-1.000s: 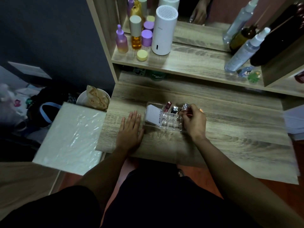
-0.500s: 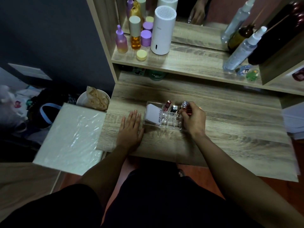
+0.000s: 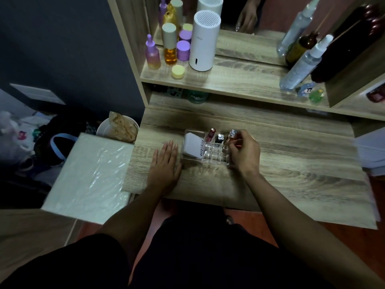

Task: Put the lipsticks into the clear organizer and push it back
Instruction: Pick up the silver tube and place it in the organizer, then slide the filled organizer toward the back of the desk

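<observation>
The clear organizer stands on the wooden desk between my hands. A white tube lies in its left compartment. A red lipstick and a black-and-silver lipstick stand upright in its back slots. My right hand pinches a silver-capped lipstick at the organizer's back right slot. My left hand lies flat on the desk with its fingers apart, against the organizer's left side.
The shelf above the desk carries a white cylinder, purple and amber bottles and spray bottles. A white board juts out left of the desk, with a bowl behind it.
My right hand has turned and lifted slightly at the organizer's right end while holding the silver-capped lipstick. My left hand has stayed flat beside the organizer.
</observation>
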